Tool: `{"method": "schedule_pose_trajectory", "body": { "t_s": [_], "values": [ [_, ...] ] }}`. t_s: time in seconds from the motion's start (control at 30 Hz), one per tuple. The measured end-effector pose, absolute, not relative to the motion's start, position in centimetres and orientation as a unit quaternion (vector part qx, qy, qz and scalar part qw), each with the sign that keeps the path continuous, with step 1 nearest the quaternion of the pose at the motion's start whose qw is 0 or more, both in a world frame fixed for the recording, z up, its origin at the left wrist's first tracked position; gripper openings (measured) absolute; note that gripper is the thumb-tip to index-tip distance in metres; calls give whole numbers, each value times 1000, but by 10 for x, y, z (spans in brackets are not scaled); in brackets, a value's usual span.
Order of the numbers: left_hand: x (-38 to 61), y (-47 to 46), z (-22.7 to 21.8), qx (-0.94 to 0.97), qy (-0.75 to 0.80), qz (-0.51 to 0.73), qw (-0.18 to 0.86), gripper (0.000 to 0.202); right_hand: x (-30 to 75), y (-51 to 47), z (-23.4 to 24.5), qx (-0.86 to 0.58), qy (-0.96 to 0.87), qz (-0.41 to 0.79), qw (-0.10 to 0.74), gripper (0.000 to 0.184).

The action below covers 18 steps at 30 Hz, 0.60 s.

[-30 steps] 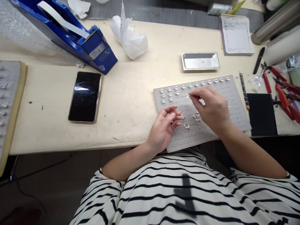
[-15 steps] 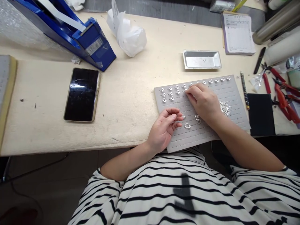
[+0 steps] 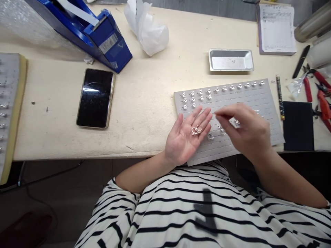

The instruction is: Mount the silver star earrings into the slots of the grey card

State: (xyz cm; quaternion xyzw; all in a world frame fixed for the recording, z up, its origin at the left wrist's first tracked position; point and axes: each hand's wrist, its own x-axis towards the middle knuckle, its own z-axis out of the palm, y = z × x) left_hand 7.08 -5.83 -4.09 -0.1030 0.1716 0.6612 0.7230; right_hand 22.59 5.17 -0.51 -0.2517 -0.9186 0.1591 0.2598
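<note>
A grey slotted foam pad lies at the table's front edge with small silver rings set in its top rows and a few loose ones lower down. My left hand is turned palm up over the pad's left part, fingers spread, with two or three rings lying on the palm. My right hand hovers just right of it, thumb and forefinger pinched and pointing toward the left palm. What the pinch holds is too small to see.
A black phone lies left of the pad, with a blue tape dispenser and a crumpled white bag behind it. A metal tray, a paper pad, a pen, a black cloth and red pliers sit to the right. Another foam pad lies far left.
My left hand has opened palm up, showing rings on it. My right hand has left the pad's upper rows and come down toward the left palm.
</note>
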Motion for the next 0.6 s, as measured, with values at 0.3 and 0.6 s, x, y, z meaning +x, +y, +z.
{"method": "schedule_pose_trajectory", "body": {
  "t_s": [0.3,0.6],
  "values": [
    [77,-57,-41,-64,176,645,741,57,223,29,-9,-189,-939,207,201,17],
    [81,-55,-46,-3,207,651,731,48,230,34,-11,-199,-930,241,193,22]
  ]
}}
